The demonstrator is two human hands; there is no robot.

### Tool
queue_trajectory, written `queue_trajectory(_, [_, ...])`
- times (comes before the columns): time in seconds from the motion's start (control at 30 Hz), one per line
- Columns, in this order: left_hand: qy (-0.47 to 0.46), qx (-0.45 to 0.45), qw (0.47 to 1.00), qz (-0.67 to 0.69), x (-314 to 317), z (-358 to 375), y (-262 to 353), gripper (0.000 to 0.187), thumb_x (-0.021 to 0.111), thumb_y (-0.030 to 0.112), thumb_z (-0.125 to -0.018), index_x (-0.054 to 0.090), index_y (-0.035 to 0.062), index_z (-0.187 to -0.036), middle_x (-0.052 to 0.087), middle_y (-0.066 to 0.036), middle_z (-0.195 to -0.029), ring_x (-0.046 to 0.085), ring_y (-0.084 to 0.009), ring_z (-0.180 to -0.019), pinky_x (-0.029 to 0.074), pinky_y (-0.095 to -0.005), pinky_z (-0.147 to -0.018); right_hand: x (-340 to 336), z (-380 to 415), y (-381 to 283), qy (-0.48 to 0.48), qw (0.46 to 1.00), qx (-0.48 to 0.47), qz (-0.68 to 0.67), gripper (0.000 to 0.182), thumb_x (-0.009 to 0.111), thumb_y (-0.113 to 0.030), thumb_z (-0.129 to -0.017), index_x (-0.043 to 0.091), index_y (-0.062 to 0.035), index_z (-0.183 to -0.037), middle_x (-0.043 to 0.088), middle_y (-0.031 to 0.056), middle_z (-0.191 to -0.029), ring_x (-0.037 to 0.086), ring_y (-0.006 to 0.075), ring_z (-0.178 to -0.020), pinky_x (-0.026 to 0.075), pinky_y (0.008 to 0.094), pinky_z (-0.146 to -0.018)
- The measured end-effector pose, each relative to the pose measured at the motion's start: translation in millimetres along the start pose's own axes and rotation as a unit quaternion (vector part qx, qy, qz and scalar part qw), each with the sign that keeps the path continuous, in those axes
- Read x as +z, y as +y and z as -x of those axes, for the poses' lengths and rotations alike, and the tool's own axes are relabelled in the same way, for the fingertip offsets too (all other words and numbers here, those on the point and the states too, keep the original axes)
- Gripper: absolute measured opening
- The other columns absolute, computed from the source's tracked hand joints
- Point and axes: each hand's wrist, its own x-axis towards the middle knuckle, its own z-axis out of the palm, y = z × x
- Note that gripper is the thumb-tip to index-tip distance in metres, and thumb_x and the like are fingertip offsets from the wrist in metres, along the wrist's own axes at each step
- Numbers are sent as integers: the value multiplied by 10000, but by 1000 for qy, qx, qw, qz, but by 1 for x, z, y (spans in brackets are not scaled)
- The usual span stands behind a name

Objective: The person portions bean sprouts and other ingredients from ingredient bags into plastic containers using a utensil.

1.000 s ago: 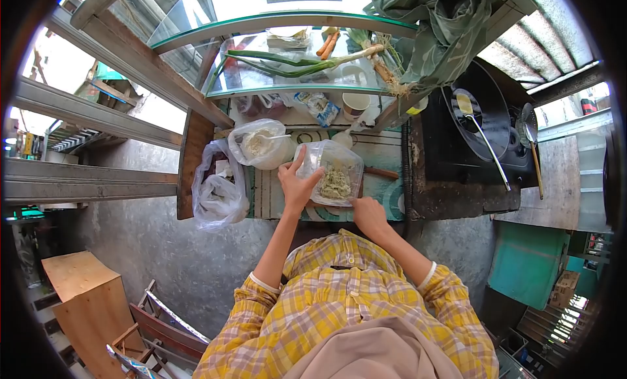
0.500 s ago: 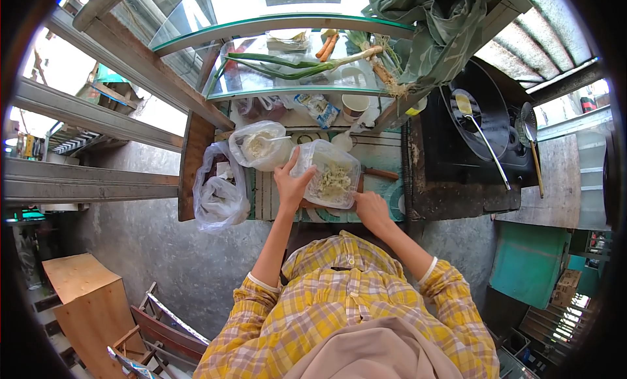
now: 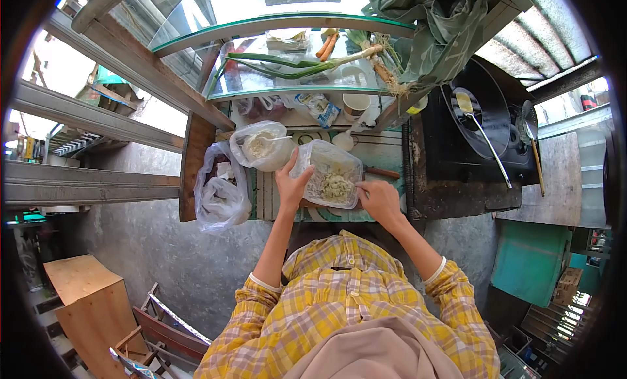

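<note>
A clear plastic container [image 3: 320, 155] stands in front of me, with a heap of chopped pale-green food [image 3: 336, 187] toward its near right side. My left hand [image 3: 291, 185] grips the container's left wall, thumb and fingers spread around the rim. At the near right corner, my right hand [image 3: 381, 202] pinches the container's edge with its fingers closed. Left of the container sits an open plastic bag of white powder [image 3: 260, 146] with a white spoon handle in it. A brown wooden handle [image 3: 382, 173] sticks out on the right; whatever it belongs to is hidden behind the container.
Another plastic bag [image 3: 222, 193] is at the table's left end. Behind stand a paper cup [image 3: 356, 105] and a blue-white packet [image 3: 318, 110]. Spring onions [image 3: 281, 68] and carrots lie on the glass shelf [image 3: 294, 95] above. A wok [image 3: 480, 117] with a spatula rests on the stove at right.
The chopped food has gathered into a tighter heap in the container. My right hand has moved slightly right and up along its edge; my left hand stays nearly in place.
</note>
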Motion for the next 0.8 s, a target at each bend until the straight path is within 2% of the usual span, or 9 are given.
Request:
queue_trajectory(0.07, [-2, -8, 1000, 5, 0, 0, 0, 651, 774, 310, -703, 549, 222, -1308, 466, -175, -1138, 432, -311, -1131, 335, -388, -993, -5, -8, -16, 45, 999, -8, -24, 188, 600, -164, -783, 703, -101, -926, 621, 107, -770, 618, 303, -659, 492, 410, -573])
queue_trajectory(0.17, [-2, -14, 1000, 8, -2, -1, -3, 654, 777, 296, -698, 550, 213, -1306, 471, -175, -1140, 439, -309, -1129, 338, -380, -991, 7, -18, -31, 100, 991, -81, -26, 218, 623, -170, -788, 702, -136, -988, 593, 66, -708, 599, 271, -621, 468, 379, -535])
queue_trajectory(0.27, [0, -6, 1000, -5, 0, 0, -2, 656, 779, 287, -693, 553, 201, -1303, 475, -180, -1145, 448, -308, -1123, 345, -374, -986, 17, -32, -40, 133, 981, -139, -19, 225, 626, -153, -784, 696, -142, -997, 588, 65, -712, 593, 272, -591, 464, 368, -513])
queue_trajectory(0.37, [-1, -19, 1000, 6, -2, 0, 2, 658, 779, 278, -689, 555, 181, -1300, 476, -192, -1164, 458, -307, -1116, 349, -370, -983, 30, -35, -33, 122, 984, -130, -16, 228, 614, -139, -786, 691, -132, -1001, 586, 70, -711, 595, 283, -589, 469, 377, -520])
queue_trajectory(0.6, [-2, -26, 998, 49, -2, 2, 4, 663, 778, 266, -685, 555, 151, -1299, 480, -194, -1187, 459, -293, -1135, 344, -367, -996, 51, -14, 12, 103, 994, -32, 15, 197, 586, -147, -796, 693, -121, -960, 613, 80, -734, 617, 297, -614, 509, 391, -559])
queue_trajectory(0.67, [-1, -33, 997, 62, -3, 2, 3, 661, 777, 267, -686, 556, 156, -1299, 478, -190, -1187, 454, -296, -1145, 342, -369, -1000, 48, -14, 14, 104, 995, -6, 7, 182, 588, -150, -802, 696, -119, -945, 612, 86, -727, 618, 304, -630, 508, 400, -575])
queue_trajectory(0.8, [1, -19, 1000, 16, -2, 4, 2, 663, 776, 267, -685, 553, 179, -1303, 471, -185, -1185, 441, -305, -1157, 340, -377, -1003, 25, -25, -17, 108, 992, -25, -53, 170, 590, -159, -812, 699, -100, -928, 634, 90, -756, 622, 307, -672, 507, 398, -607])
